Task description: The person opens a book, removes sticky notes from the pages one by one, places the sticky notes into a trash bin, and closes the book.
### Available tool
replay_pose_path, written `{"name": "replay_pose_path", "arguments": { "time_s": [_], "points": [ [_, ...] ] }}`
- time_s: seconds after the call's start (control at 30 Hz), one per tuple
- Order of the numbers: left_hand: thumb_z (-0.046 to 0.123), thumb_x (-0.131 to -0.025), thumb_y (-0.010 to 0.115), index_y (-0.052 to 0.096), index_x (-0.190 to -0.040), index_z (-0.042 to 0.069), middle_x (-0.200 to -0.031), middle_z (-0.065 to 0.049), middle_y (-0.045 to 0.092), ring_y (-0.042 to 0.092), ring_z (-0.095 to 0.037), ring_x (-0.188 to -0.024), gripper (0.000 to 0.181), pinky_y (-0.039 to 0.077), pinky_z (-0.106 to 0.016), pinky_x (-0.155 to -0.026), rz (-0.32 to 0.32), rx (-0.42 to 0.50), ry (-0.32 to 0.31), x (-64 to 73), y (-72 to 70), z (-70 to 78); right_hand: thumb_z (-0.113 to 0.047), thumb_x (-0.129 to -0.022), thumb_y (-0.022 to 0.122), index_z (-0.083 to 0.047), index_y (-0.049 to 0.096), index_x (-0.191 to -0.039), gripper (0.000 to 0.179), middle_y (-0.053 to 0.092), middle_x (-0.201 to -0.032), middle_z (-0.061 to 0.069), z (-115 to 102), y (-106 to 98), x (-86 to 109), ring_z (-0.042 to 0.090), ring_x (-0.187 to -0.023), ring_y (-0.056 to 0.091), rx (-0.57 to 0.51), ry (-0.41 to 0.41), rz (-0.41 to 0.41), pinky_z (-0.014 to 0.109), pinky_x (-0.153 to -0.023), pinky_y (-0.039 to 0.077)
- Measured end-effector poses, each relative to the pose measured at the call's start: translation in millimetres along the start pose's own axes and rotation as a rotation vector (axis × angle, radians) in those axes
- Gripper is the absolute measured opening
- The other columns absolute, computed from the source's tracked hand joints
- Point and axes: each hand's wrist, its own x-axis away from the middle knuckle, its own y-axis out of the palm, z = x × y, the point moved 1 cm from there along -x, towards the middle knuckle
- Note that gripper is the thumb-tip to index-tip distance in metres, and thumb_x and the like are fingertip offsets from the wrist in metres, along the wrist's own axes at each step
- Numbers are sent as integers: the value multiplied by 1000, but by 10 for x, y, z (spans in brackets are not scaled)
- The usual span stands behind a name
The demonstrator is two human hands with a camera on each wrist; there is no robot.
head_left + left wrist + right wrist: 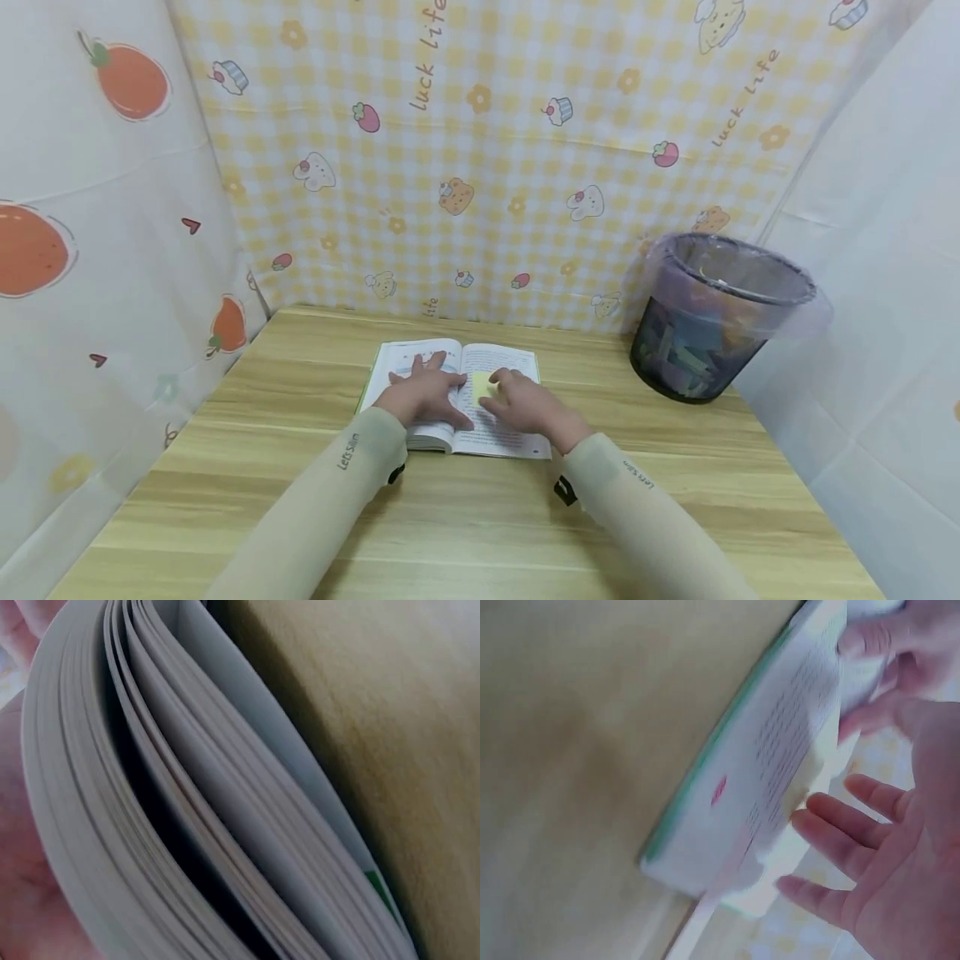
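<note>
An open book [498, 442] lies on the wooden table, with printed text on its pages. On the right page is a yellow sticky note [480, 387]. My left hand [426, 395] rests with spread fingers across the left page and the middle fold. At the right edge of the note is my right hand [527, 406], its fingers loosely bent. In the right wrist view those fingers are apart, with fingertips close to the note [808, 778]; whether they touch it I cannot tell. The left wrist view shows the fanned page edges [225, 772] close up.
A black bin [678, 342] with a purplish plastic liner stands at the table's back right. Behind the table [480, 533] hangs a yellow checked curtain [480, 242]. Printed and plain white sheets flank the left and right sides.
</note>
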Motion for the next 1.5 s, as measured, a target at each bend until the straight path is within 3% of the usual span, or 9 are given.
{"name": "replay_pose_path", "arguments": {
  "time_s": [0.13,0.27,0.47,0.63,0.8,1.03,1.23,1.37,1.5],
  "points": [
    [60,-81,93,55,-163,30,-186,-16,8,-4,-59,-168,95,2,-95,-118,-7,-2,-11,2,3,14,-33,-110,63,0,59,-148,50,66,-138,23,105,-99,-42,38,-128,66,21,83,79,56,-113,55],
    [59,-81,93,55,-163,30,-186,-16,8,-5,-58,-168,95,2,-95,-119,-9,0,-15,-2,3,11,-35,-108,63,1,58,-151,56,62,-148,25,211,-146,-97,42,-139,59,35,165,103,58,-119,51],
    [59,-82,93,54,-164,30,-186,-16,7,-5,-58,-168,95,1,-95,-119,-8,-3,-22,0,0,-6,-44,-108,64,0,65,-148,60,70,-142,22,294,-100,-184,43,-140,56,94,129,57,58,-120,49],
    [58,-82,93,54,-164,30,-186,-15,7,-5,-57,-169,95,1,-94,-120,-17,2,-26,10,-7,14,-46,-107,66,1,67,-143,59,70,-130,17,308,-30,-191,36,-127,61,59,127,71,52,-113,54],
    [59,-82,93,54,-164,30,-186,-15,7,-5,-56,-169,95,2,-93,-120,-19,3,-35,20,-15,28,-41,-111,62,-3,73,-132,45,71,-111,10,281,-1,-207,25,-102,65,67,110,119,46,-96,58],
    [58,-83,92,54,-164,30,-187,-15,6,-6,-56,-169,94,1,-93,-121,-21,3,-41,25,-12,29,-29,-110,57,-12,78,-110,27,66,-89,1,228,5,-218,17,-79,57,94,65,99,34,-76,50],
    [60,-82,92,54,-164,32,-187,-14,6,-6,-56,-169,94,1,-93,-121,-13,0,-34,9,13,18,-26,-106,59,-18,61,-77,30,54,-68,-3,164,-108,-120,14,-64,50,64,20,75,29,-62,39],
    [60,-82,92,54,-164,32,-187,-14,7,-6,-56,-169,95,1,-93,-121,-9,0,-34,-3,19,3,-24,-105,57,-18,49,-70,36,46,-62,-5,161,-242,-45,12,-58,43,42,3,72,26,-58,35],
    [61,-82,92,54,-164,33,-187,-14,6,-7,-56,-169,95,0,-93,-121,-12,-1,-34,1,17,-5,-25,-106,56,-18,50,-72,35,45,-63,-5,204,-420,6,12,-59,40,40,16,107,27,-59,35]
  ]
}}
